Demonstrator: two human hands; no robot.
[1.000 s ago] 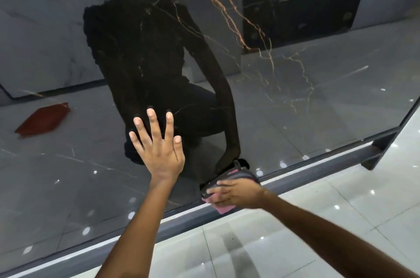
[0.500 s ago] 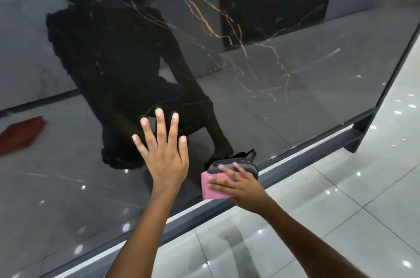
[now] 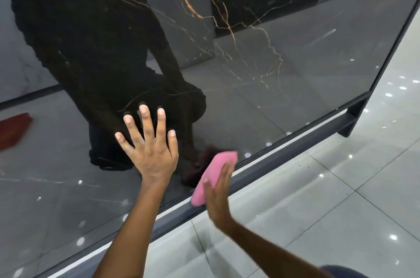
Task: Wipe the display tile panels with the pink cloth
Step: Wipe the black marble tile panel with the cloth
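Left hand: spread flat, fingers straight, pressed against the dark tile panel, holding nothing.
Right hand: fingers straight, palm pressing the pink cloth to the panel's bottom edge, just above the grey frame rail.
Cloth handling: looks soft, light, folded into a pad; best held under a flat palm.
Panel: glossy, likely slippery and breakable.

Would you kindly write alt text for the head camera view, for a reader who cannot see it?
A right hand presses a pink cloth flat against the bottom edge of a glossy dark tile panel, just above its grey frame. The left hand rests open on the panel, fingers spread.
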